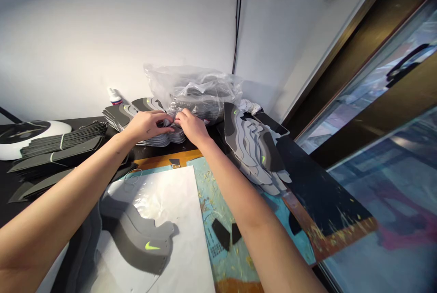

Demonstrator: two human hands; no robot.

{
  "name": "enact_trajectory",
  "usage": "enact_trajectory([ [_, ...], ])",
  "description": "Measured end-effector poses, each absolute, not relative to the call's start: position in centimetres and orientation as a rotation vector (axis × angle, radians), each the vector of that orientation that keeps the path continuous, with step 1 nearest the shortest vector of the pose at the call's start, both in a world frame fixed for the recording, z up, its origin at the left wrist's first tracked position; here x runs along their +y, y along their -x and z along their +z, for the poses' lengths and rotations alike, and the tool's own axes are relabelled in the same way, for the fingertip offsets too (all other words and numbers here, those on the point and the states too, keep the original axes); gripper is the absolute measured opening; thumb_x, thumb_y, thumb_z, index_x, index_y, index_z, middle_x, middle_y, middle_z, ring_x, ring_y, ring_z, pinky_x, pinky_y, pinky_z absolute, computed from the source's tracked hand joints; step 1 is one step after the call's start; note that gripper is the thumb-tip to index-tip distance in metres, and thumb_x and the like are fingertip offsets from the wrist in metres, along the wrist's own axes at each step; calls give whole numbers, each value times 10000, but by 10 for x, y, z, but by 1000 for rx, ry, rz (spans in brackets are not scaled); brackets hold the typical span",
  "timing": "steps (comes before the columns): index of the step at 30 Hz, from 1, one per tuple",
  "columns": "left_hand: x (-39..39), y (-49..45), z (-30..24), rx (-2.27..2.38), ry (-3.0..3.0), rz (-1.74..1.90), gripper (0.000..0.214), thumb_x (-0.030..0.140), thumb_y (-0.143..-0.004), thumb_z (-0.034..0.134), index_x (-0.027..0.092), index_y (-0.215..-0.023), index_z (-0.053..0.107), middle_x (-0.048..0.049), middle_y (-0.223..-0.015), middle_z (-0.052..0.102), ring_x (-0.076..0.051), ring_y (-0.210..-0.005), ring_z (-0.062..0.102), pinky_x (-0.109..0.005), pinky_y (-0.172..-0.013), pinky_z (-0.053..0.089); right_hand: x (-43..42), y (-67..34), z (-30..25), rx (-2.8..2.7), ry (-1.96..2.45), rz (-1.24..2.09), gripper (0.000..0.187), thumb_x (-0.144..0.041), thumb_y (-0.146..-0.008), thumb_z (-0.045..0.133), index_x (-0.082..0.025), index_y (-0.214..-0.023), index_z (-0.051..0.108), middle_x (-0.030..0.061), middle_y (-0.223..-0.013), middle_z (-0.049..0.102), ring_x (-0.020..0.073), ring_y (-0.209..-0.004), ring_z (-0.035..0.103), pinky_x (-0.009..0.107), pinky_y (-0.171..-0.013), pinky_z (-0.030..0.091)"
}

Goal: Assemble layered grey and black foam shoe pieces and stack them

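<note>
At the back of the table, my left hand (150,124) reaches over a stack of grey shoe upper pieces (159,140), thumb and forefinger bent in at its edge. Beside it, my right hand (191,125) has its fingers drawn together at the same stack, its fingertips close to the left ones. Exactly how many layers lie between the fingers is hidden. Nearer me, a single grey shoe upper piece (145,243) with a yellow-green swoosh lies on a white sheet (186,202).
A clear plastic bag (201,86) full of pieces leans against the wall. More fanned shoe upper pieces (254,147) lie at right, and banded black strips (64,147) at left. A small white bottle (114,96) and a white lamp base (59,128) stand behind. Small black pieces (221,234) are under my right forearm.
</note>
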State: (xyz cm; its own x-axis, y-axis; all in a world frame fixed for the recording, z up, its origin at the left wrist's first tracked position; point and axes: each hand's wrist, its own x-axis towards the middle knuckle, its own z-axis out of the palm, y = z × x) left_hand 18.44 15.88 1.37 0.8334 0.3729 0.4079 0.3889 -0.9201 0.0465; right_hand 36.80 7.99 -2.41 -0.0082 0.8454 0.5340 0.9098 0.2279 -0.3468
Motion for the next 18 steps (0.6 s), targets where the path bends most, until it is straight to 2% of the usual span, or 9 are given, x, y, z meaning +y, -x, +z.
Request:
enact_trajectory([
  [4,159,-184,10,-637,2939,-661,379,471,-986,444,204,-1076,698,-74,-980,723,-192,-791,656,-263,-693,422,82,-374,-24,-1764,1474,82,85,-220,-989,564,-207,-1040,631,21,-987,709,158,-906,672,247,-767,450],
  [6,159,-183,9,-659,2935,-668,377,470,-996,431,206,-1096,681,-76,-958,723,-203,-799,663,-267,-692,421,81,-382,-24,-1738,1355,230,138,-160,-929,639,-220,-1052,622,-8,-941,728,144,-914,689,243,-818,471],
  [8,159,-182,9,-716,2925,-663,381,487,-999,428,214,-1130,659,-75,-927,722,-217,-802,672,-273,-696,425,80,-389,-26,-1735,1283,329,180,-115,-869,696,-215,-1008,641,-19,-921,737,138,-918,699,240,-834,482],
  [12,157,-182,9,-848,2884,-611,460,525,-1006,414,188,-1283,561,-68,-847,713,-233,-770,673,-280,-682,429,80,-393,-30,-1862,1307,335,112,-94,-823,742,-188,-880,722,2,-879,749,158,-891,696,257,-823,479],
  [15,153,-182,12,-776,2893,-551,444,470,-1040,350,167,-1272,577,-95,-1046,710,-217,-867,663,-274,-730,436,82,-392,-30,-1985,1306,254,123,-91,-813,761,-180,-898,771,36,-951,758,173,-941,680,276,-876,462],
  [18,150,-182,15,-691,2918,-497,418,417,-1052,330,197,-1214,647,-74,-1200,665,-190,-924,643,-252,-743,428,84,-393,-30,-2035,1300,216,127,-98,-827,755,-175,-921,790,47,-970,751,170,-949,665,272,-883,452],
])
